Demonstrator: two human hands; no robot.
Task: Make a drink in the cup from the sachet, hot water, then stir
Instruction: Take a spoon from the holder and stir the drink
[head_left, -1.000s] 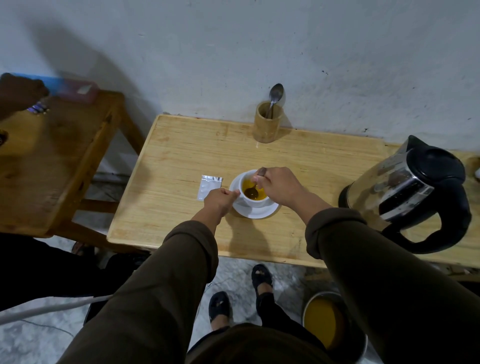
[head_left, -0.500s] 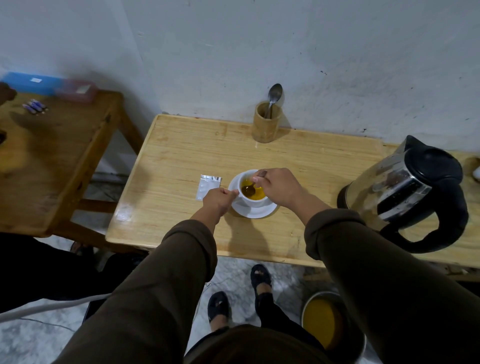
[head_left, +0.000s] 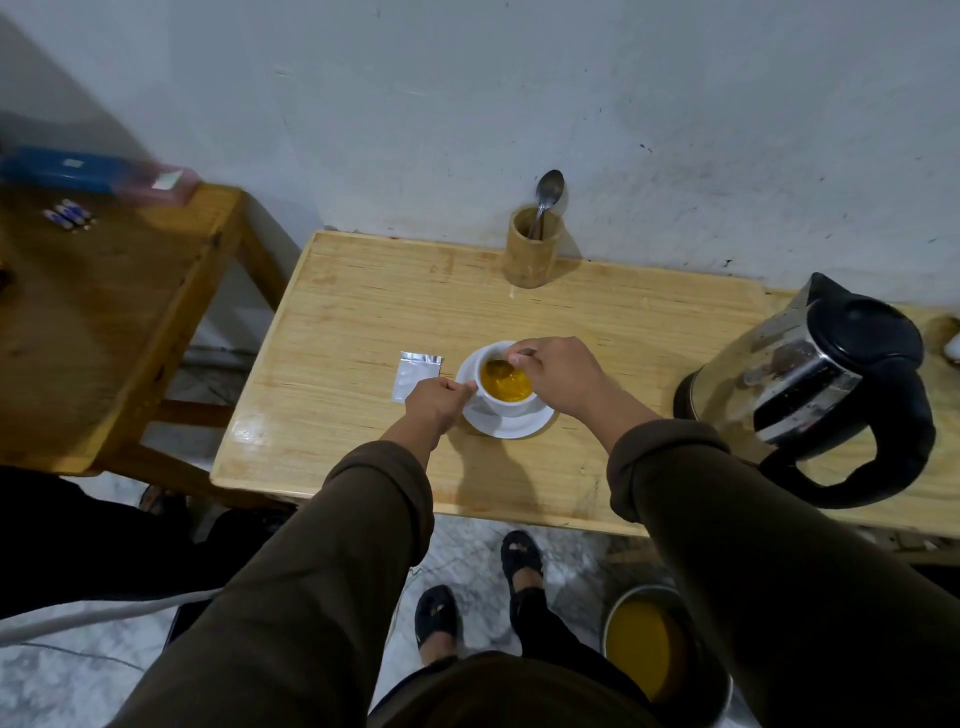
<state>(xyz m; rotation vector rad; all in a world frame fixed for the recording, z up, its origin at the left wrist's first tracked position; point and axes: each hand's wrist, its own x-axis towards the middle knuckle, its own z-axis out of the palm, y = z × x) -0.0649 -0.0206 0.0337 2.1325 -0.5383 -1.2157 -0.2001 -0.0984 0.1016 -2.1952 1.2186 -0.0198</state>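
A white cup (head_left: 503, 405) full of orange-yellow drink stands on a white saucer (head_left: 511, 426) near the middle of the light wooden table (head_left: 363, 322). My right hand (head_left: 558, 371) is shut on a spoon (head_left: 500, 368) whose bowl dips into the drink at the cup's far left side. At the cup's left side, my left hand (head_left: 436, 402) pinches the handle. The silver sachet (head_left: 415, 375) lies flat on the table just left of the saucer.
A steel and black kettle (head_left: 815, 384) stands at the right. A bamboo holder (head_left: 534, 244) with another spoon is at the back by the wall. A darker table (head_left: 104, 312) stands left. On the floor below sits a pot (head_left: 654, 649) of yellow liquid.
The spoon's bowl has moved round inside the cup, from the near middle to the far left side. My left hand has stayed on the handle.
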